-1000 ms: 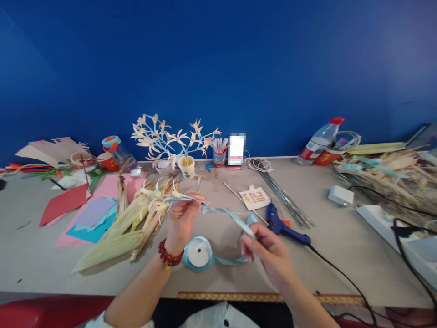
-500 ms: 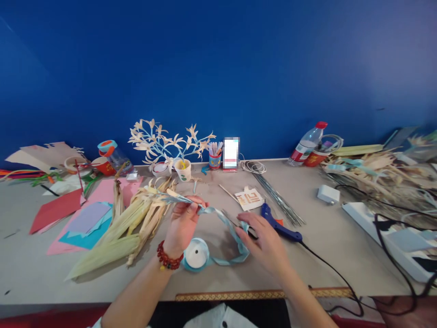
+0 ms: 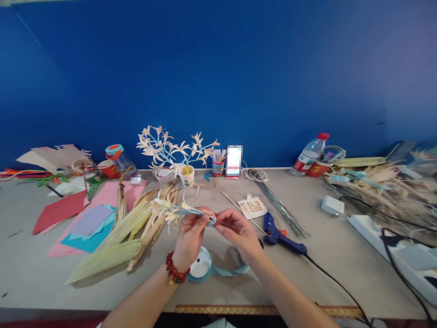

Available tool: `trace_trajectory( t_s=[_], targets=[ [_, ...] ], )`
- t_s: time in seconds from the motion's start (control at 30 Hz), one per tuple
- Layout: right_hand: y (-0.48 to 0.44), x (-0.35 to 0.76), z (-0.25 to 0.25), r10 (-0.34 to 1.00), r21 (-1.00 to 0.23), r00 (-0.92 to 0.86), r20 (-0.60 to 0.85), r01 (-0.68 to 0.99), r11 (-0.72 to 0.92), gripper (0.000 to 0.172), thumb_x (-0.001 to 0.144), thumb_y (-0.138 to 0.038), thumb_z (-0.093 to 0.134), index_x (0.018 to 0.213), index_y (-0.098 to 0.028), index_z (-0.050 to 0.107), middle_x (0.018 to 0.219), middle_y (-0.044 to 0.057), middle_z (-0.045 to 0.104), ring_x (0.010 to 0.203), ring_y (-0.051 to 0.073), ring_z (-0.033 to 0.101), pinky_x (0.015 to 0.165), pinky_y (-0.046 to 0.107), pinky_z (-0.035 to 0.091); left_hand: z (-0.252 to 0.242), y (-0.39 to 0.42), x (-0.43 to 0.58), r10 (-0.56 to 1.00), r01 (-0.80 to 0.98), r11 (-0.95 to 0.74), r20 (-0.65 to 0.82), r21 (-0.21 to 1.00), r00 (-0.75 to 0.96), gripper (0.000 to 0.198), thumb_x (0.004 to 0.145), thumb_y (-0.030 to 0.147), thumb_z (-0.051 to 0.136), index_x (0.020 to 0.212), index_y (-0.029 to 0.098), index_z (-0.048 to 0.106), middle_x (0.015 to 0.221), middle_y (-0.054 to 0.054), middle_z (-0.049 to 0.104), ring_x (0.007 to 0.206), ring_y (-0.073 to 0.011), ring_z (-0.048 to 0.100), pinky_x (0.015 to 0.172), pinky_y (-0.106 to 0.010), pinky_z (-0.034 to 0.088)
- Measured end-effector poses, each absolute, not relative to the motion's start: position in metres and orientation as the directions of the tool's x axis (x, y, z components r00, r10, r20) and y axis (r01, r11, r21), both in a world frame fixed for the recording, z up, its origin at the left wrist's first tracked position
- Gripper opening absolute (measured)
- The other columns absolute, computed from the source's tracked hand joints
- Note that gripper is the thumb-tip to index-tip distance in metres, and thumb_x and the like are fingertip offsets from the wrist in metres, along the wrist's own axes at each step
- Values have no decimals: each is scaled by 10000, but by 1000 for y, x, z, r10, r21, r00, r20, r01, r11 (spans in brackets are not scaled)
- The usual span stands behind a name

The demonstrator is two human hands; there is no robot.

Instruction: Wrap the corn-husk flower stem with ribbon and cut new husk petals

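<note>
My left hand (image 3: 191, 237) pinches a husk-flower sprig (image 3: 172, 208) by its stem, the pale petals pointing left over the table. My right hand (image 3: 239, 232) is closed right beside it, fingers pinching the light blue ribbon (image 3: 212, 221) against the stem where the two hands meet. A thin wire runs right from that spot. The ribbon trails down under my right hand (image 3: 228, 271) to the ribbon spool (image 3: 200, 264), which lies flat on the table below my left wrist with its red bead bracelet.
Corn husks (image 3: 116, 237) and coloured paper sheets (image 3: 82, 218) lie at left. A blue glue gun (image 3: 282, 234) with black cord lies right of my hands, by wires (image 3: 283, 207). A finished flower branch in a cup (image 3: 186, 173), bottle (image 3: 309, 155), power strip (image 3: 385, 241).
My right hand came up and left from the table to meet my left hand at the stem, drawing the loose ribbon loop in. The left hand stayed about where it was.
</note>
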State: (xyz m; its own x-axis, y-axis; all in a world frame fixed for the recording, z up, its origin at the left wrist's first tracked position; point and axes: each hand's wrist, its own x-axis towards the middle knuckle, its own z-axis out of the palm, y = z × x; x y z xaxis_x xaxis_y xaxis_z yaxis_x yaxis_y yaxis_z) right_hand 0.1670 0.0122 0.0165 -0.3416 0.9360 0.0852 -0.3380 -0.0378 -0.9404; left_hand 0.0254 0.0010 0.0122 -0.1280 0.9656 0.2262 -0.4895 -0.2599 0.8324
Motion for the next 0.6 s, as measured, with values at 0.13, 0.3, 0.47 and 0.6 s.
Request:
trace_trajectory(
  t_s=[0.13,0.3,0.47,0.6],
  targets=[
    [19,169,10,932,-940,-353,87,-339,-40,236,706,-311,804,848,-215,641,872,16,664,840,164,612,795,287,474,8,4,27,966,-478,-255,196,841,-169,67,778,261,714,786,197,735,814,-22,685,780,-145,596,760,-274,464],
    [21,170,-2,943,-919,-327,60,-387,-76,207,709,-300,797,816,-212,643,823,11,635,767,149,588,715,257,466,2,5,32,974,-451,-213,150,867,-173,87,767,269,721,773,184,732,791,-25,667,765,-146,594,754,-275,465],
    [18,169,-5,938,-906,-345,46,-410,-106,208,710,-298,796,790,-212,625,799,6,617,760,146,570,727,259,462,-3,5,34,978,-472,-172,94,865,-185,67,753,263,736,771,198,737,821,-20,663,767,-133,592,725,-251,464],
    [17,165,-6,942,-897,-331,48,-429,-104,240,690,-316,809,774,-212,610,788,5,604,751,151,556,709,264,454,-4,4,35,975,-454,-186,109,872,-191,64,753,261,735,778,202,739,833,-22,662,788,-146,602,724,-257,474]
  ],
)
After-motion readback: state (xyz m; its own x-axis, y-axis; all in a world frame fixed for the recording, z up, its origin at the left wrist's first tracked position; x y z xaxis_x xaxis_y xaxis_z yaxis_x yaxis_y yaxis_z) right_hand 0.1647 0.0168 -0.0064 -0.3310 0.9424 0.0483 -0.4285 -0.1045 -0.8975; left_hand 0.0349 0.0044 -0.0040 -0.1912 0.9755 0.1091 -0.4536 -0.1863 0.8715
